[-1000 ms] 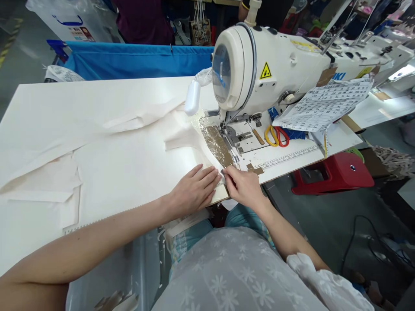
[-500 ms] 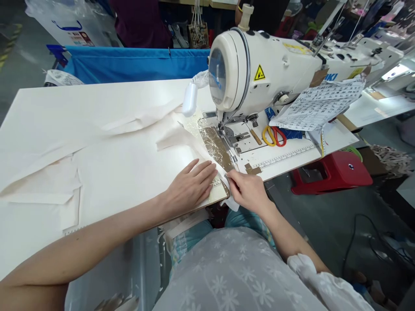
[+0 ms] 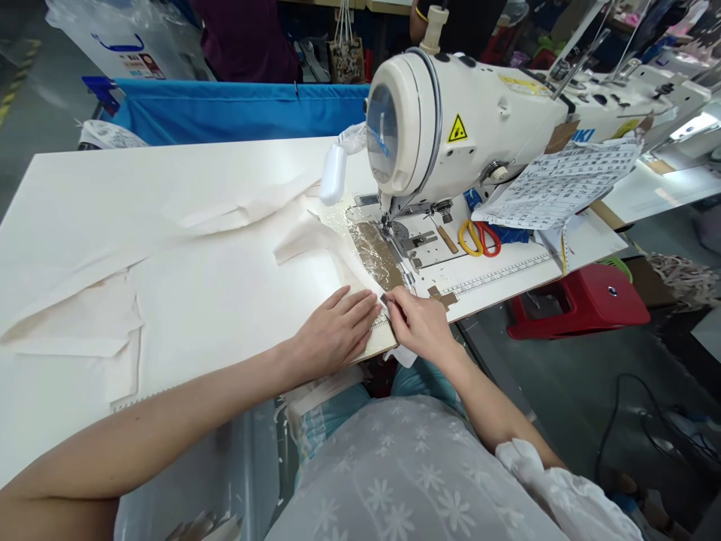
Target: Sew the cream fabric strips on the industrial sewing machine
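My left hand point(image 3: 339, 330) lies flat on the pale fabric point(image 3: 315, 239) near the table's front edge, fingers stretched toward the right. Beside its fingertips, my right hand point(image 3: 417, 319) is closed, with a small dark object point(image 3: 384, 299) poking out between thumb and forefinger. What that object is cannot be made out. The fabric strip runs under both hands and its end hangs over the front edge. Behind the hands stands a white sewing machine point(image 3: 467, 120), its needle area left of a metal plate.
Yellow-and-red scissors point(image 3: 478, 238) and a wooden-handled tool point(image 3: 447, 239) lie right of the needle. A printed sheet point(image 3: 563, 184) leans by the machine. More fabric point(image 3: 73, 315) spreads at left. A red stool point(image 3: 580, 300) stands at right; a clear bin point(image 3: 242, 466) sits below the table.
My right hand has moved slightly up and left, closer to my left fingertips. The dark object shows more between its fingers. My left hand has moved very little.
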Available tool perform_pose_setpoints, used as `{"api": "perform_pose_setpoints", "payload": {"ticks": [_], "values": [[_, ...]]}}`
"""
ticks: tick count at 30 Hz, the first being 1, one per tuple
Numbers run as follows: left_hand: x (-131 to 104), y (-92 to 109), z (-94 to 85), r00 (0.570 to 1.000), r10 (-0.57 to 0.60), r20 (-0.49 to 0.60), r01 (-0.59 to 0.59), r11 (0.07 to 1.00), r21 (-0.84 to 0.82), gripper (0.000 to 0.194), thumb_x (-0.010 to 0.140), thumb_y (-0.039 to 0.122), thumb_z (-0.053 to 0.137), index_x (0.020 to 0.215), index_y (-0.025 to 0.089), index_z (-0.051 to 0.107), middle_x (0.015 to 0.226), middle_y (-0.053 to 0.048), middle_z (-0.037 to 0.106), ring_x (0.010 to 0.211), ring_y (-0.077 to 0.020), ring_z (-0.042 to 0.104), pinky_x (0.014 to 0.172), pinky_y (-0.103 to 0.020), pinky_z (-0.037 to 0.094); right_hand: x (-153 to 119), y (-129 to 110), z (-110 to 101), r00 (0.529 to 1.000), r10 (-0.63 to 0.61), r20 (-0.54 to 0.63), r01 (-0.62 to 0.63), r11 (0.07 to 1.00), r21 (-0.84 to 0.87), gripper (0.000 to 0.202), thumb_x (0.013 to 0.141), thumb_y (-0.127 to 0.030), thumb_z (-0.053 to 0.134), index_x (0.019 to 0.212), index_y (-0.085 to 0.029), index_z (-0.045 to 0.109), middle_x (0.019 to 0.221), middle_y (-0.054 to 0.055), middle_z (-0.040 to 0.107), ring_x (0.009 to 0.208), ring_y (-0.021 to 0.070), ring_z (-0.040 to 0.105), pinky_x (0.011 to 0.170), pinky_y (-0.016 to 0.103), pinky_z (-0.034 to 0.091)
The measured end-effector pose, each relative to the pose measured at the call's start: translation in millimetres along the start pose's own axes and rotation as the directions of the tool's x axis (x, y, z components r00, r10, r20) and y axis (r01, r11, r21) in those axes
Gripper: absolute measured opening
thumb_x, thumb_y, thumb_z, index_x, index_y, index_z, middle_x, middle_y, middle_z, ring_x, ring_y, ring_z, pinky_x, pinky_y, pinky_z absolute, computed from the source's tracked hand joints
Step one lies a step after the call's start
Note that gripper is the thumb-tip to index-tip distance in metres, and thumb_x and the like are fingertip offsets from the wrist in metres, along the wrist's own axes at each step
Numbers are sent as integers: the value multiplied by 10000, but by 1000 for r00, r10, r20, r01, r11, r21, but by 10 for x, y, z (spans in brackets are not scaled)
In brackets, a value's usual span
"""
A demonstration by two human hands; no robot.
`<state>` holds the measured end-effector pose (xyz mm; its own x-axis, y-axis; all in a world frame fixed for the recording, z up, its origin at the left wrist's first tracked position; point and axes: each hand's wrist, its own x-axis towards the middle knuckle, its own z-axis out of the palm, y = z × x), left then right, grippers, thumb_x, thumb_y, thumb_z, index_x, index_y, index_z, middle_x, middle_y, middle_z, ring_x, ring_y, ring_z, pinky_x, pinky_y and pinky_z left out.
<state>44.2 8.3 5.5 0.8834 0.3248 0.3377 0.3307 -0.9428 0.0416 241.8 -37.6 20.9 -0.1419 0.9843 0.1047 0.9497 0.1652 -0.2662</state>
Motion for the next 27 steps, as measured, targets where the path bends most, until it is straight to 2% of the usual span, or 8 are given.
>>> {"api": "perform_pose_setpoints", "payload": {"ticks": [3,8,13,17,21,24,27], "values": [[6,5,6,1000,4,-10,-4,1000,25,353,998,217,447,1278,66,599,1285,-169,633,1264,-301,545,1091,-467,402,19,-3,4,1000,-2,17,3,1000,-20,225,970,-248,383,1009,-206,601,826,34,753,673,175,670,549,268,252],[7,4,-4,1000,-11,10,10,1000,28,353,1006,217,428,1289,73,581,1289,-176,618,1264,-296,541,1084,-463,404,20,0,18,1000,7,-24,-6,1000,27,237,982,-255,377,1038,-206,602,845,35,755,722,177,684,571,261,284],[2,-3,-3,1000,-7,25,7,1000,14,369,994,207,450,1318,74,565,1284,-178,619,1269,-309,536,1073,-475,413,68,-34,21,1000,-7,7,7,1000,13,232,975,-247,383,1030,-209,605,861,30,750,697,168,662,549,259,266],[9,1,-7,1000,1,13,-2,999,34,360,997,215,452,1300,72,583,1279,-172,630,1254,-305,552,1055,-465,429,57,-50,-18,999,-32,39,34,999,-43,212,947,-227,396,929,-205,606,778,30,718,655,167,626,541,264,241],[24,11,-25,1000,19,-14,-18,996,89,350,1012,218,420,1259,54,605,1251,-166,653,1211,-291,580,1011,-433,458,-74,5,-140,995,-67,70,72,995,-69,197,916,-202,407,858,-207,594,687,19,679,592,158,577,538,272,212],[31,18,-28,999,30,-28,-27,994,108,350,1015,216,415,1252,41,605,1250,-168,653,1195,-294,587,1001,-429,457,-170,76,-224,994,-58,94,61,997,-38,198,914,-203,410,836,-210,592,633,5,651,550,151,546,531,269,208],[35,22,-29,999,30,-12,-29,994,101,350,1011,209,416,1259,40,596,1271,-175,636,1202,-292,580,984,-414,463,-208,136,-227,997,-21,78,16,997,74,208,935,-234,404,868,-214,599,616,-12,636,532,145,542,540,253,253]]}}
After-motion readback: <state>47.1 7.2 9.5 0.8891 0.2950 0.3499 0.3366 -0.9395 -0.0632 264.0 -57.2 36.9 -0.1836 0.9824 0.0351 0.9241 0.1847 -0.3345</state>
